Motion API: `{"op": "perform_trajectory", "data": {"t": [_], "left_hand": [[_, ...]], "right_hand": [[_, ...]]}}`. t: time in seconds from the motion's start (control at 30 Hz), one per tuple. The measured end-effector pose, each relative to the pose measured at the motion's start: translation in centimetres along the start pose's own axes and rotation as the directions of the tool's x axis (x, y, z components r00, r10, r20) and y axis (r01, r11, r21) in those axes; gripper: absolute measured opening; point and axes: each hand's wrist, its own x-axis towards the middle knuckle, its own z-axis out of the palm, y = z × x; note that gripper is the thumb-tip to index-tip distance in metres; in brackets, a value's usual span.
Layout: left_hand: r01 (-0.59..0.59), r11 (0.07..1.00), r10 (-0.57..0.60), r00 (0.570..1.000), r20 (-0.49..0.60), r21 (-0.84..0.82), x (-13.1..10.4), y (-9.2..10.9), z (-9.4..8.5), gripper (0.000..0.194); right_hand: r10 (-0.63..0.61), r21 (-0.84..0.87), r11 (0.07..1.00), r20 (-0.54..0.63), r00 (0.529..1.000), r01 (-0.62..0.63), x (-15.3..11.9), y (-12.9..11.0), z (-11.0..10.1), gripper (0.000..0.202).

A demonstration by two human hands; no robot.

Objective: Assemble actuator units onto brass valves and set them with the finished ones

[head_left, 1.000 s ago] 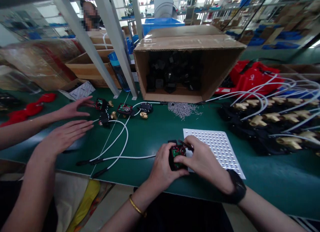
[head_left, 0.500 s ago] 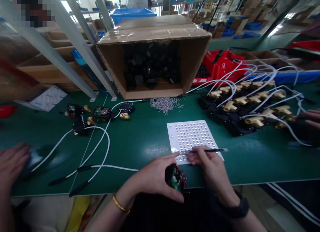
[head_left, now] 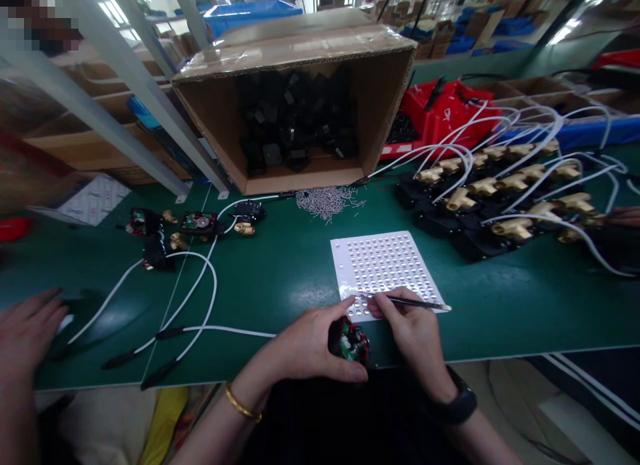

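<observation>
My left hand is closed around a small black device housing with a green circuit board and red wires showing in its open face. Between the fingers of my right hand is a thin, dark, pen-like tool with a pale rear end. Its narrow tip points left over the lower part of a white sheet bearing rows of small round silver pieces. My left index fingertip is close to this tip, at the sheet's lower left. Whether the tip touches a piece cannot be made out.
Behind the sheet lie a pile of small screws and a cardboard box of black parts. Brass-fitted black units with white cables crowd the right. Open units and cables lie left. Another person's hand rests far left.
The tool in my right hand has tilted, its rear end now lower, and its tip is nearer my left index finger. My left hand keeps hold of the housing. The camera view has shifted slightly.
</observation>
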Motion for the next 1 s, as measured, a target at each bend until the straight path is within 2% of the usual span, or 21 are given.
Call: {"op": "perform_trajectory", "data": {"t": [0.23, 0.4, 0.47, 0.53, 0.6, 0.67, 0.7, 0.8, 0.87, 0.93, 1.0], "left_hand": [[-0.03, 0.999, 0.029, 1.0, -0.011, -0.025, 0.2, 0.5, -0.1, 0.081], [-0.037, 0.995, 0.038, 0.999, 0.002, -0.087, -0.3, 0.3, -0.3, 0.079], [-0.024, 0.992, 0.014, 0.997, -0.08, -0.126, -0.9, -0.3, -0.1, 0.077], [-0.024, 0.989, -0.02, 0.957, -0.29, -0.149, -1.3, -1.2, 0.4, 0.078], [-0.055, 0.984, -0.042, 0.85, -0.524, -0.168, -1.6, -2.1, 1.1, 0.082], [-0.101, 0.964, -0.089, 0.75, -0.656, -0.246, -1.4, -2.8, 1.9, 0.084], [-0.131, 0.943, -0.119, 0.724, -0.68, -0.305, -1.2, -3.1, 2.2, 0.084], [-0.199, 0.882, -0.174, 0.705, -0.688, -0.427, -0.6, -3.7, 2.7, 0.085], [-0.202, 0.89, -0.164, 0.695, -0.7, -0.409, -0.4, -3.9, 2.9, 0.085], [-0.175, 0.914, -0.151, 0.69, -0.708, -0.366, -0.4, -4.1, 3.0, 0.085], [-0.142, 0.932, -0.15, 0.687, -0.711, -0.334, -0.5, -4.2, 3.0, 0.085]], "right_hand": [[0.019, -0.016, 1.0, 0.074, 0.997, -0.018, 0.1, -0.3, -0.5, 0.03], [0.012, 0.024, 1.0, 0.066, 0.998, -0.013, 0.1, 0.1, -0.3, 0.03], [0.019, 0.078, 0.997, 0.04, 0.999, -0.022, 0.0, 0.1, -0.2, 0.03], [0.024, 0.118, 0.993, 0.021, 0.999, -0.027, -0.2, 0.1, -0.1, 0.03], [0.045, 0.178, 0.983, 0.018, 0.999, -0.047, -0.3, -0.1, -0.2, 0.029], [0.1, 0.309, 0.946, 0.01, 0.995, -0.098, -0.3, -0.4, -0.5, 0.03], [0.136, 0.386, 0.913, 0.011, 0.991, -0.13, -0.3, -0.7, -0.6, 0.031], [0.215, 0.554, 0.796, 0.115, 0.97, -0.242, 0.1, -2.2, -0.5, 0.029], [0.198, 0.591, 0.748, 0.236, 0.951, -0.302, 0.3, -3.4, 0.3, 0.024], [0.153, 0.6, 0.731, 0.321, 0.935, -0.325, 0.2, -4.6, 1.4, 0.022], [0.119, 0.592, 0.741, 0.35, 0.929, -0.317, -0.1, -5.5, 2.5, 0.02]]}}
